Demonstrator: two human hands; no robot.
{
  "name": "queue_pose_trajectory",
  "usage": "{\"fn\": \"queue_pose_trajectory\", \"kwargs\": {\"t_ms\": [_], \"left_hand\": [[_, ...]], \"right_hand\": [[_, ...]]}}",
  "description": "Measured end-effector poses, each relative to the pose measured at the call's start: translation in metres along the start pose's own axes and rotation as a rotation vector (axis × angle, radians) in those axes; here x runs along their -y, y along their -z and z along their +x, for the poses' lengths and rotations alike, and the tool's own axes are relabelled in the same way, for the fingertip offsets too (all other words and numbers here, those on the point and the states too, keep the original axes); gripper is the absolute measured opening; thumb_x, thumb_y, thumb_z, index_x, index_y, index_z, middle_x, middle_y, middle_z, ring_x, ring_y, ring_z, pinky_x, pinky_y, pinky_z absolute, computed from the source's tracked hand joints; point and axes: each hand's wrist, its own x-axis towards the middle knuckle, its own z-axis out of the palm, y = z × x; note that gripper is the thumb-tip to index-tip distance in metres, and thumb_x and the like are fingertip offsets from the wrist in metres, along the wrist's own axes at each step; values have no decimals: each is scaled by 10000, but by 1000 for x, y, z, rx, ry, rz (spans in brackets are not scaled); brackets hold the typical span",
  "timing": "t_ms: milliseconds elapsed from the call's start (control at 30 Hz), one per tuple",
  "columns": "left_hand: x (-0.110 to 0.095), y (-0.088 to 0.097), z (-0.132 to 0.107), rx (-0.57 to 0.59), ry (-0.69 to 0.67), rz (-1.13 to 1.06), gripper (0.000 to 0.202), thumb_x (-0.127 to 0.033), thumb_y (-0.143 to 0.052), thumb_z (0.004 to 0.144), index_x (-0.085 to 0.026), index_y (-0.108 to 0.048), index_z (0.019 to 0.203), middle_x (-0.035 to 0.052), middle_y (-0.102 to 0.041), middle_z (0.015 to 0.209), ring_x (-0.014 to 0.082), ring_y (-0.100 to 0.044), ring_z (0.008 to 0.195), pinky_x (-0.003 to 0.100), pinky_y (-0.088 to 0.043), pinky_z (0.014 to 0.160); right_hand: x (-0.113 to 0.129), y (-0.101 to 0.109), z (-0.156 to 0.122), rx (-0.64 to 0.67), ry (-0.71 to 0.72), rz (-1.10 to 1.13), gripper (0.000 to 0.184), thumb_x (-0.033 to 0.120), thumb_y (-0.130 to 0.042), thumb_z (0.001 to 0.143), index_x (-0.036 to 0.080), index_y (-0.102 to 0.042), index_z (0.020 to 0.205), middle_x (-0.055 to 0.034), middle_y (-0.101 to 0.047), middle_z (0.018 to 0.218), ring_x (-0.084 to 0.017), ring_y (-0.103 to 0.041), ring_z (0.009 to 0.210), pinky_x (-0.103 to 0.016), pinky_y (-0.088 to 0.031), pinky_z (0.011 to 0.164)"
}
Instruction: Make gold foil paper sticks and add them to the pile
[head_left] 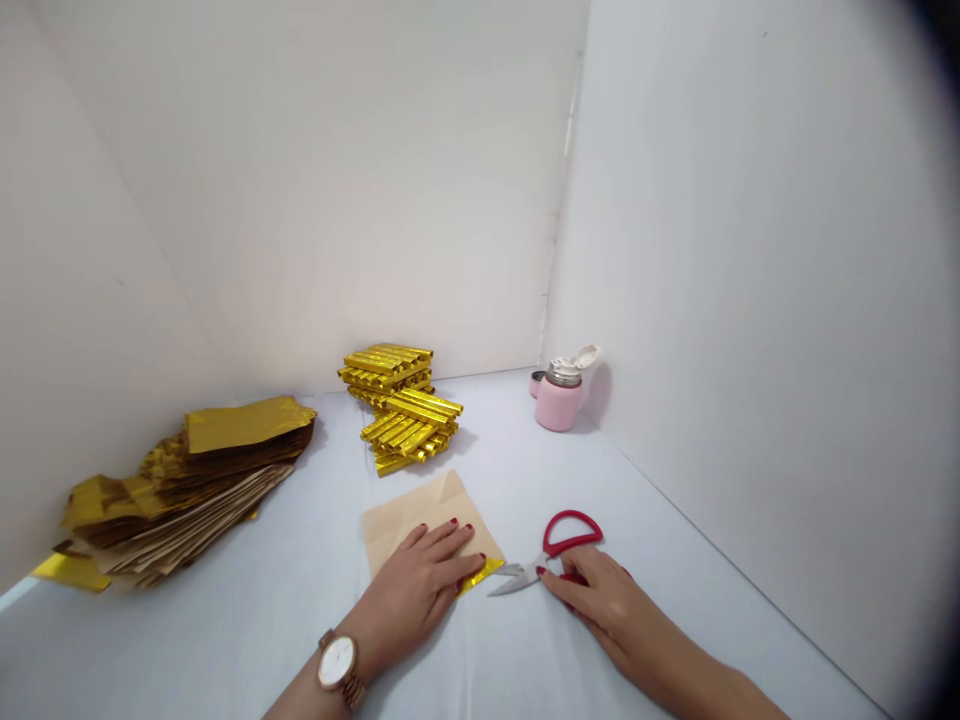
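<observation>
My left hand [424, 585] lies flat with fingers stretched out on a tan sheet of paper [420, 515] whose gold foil underside shows at its near right corner. My right hand [600, 600] rests on the red-handled scissors [551, 555], fingers over the lower handle loop; the blades point left toward the gold corner. A watch sits on my left wrist.
A stack of gold-and-tan foil sheets [180, 485] lies at the left. Piles of folded gold strips [401, 405] stand at the back centre. A pink flask [559, 395] with its lid off sits in the back right corner. White walls enclose the white table.
</observation>
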Motion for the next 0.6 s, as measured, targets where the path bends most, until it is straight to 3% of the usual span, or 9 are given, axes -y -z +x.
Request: {"fn": "queue_pose_trajectory", "kwargs": {"t_ms": [600], "left_hand": [[2, 3, 0, 7, -6, 19, 405, -175, -357, 935, -365, -436, 1283, 9, -401, 1412, 229, -352, 1290, 500, -309, 1011]], "right_hand": [[9, 0, 0, 76, 12, -11, 366, 91, -333, 915, 160, -529, 1216, -133, -555, 966, -222, -518, 822, -364, -457, 714]]}}
